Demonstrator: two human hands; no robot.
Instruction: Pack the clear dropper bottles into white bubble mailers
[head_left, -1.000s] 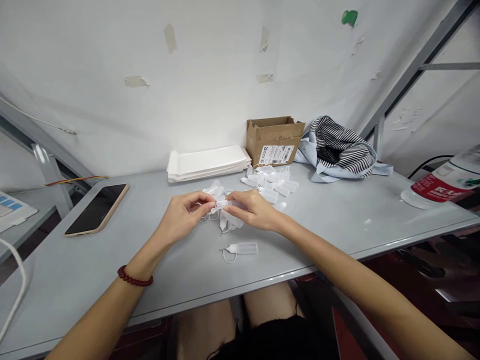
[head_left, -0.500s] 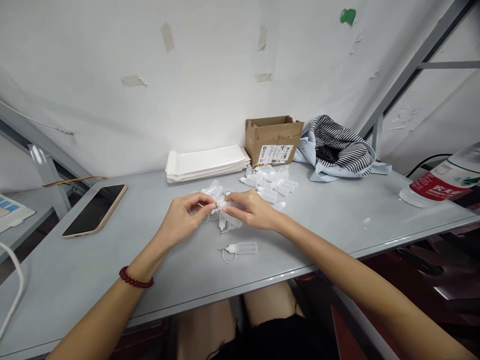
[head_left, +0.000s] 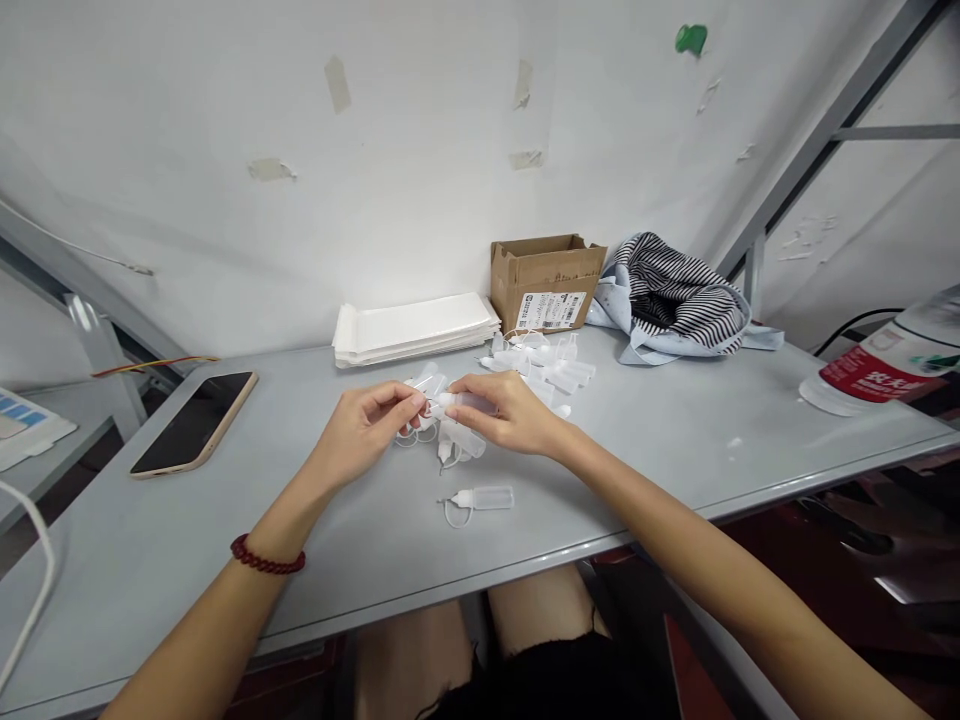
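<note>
My right hand (head_left: 507, 412) is closed round a small translucent dropper bottle (head_left: 466, 402), held just above the grey table (head_left: 660, 440). My left hand (head_left: 362, 430) pinches at that bottle's tip end; what it pinches is too small to name. Under the hands lies a heap of similar small bottles (head_left: 551, 368) with looped caps. One capped bottle (head_left: 480, 498) lies alone in front of the hands, nearer the table's front edge. A red bead bracelet sits on my left wrist.
A phone (head_left: 193, 421) lies screen up at the left. A stack of white flat packs (head_left: 414, 325) and an open cardboard box (head_left: 546, 280) stand by the wall. Striped cloth (head_left: 679, 290) lies to the right, a large water bottle (head_left: 889, 365) at the far right.
Both hands have lifted slightly with the bottle; the fingers keep working at its tip. The view has shifted a little.
</note>
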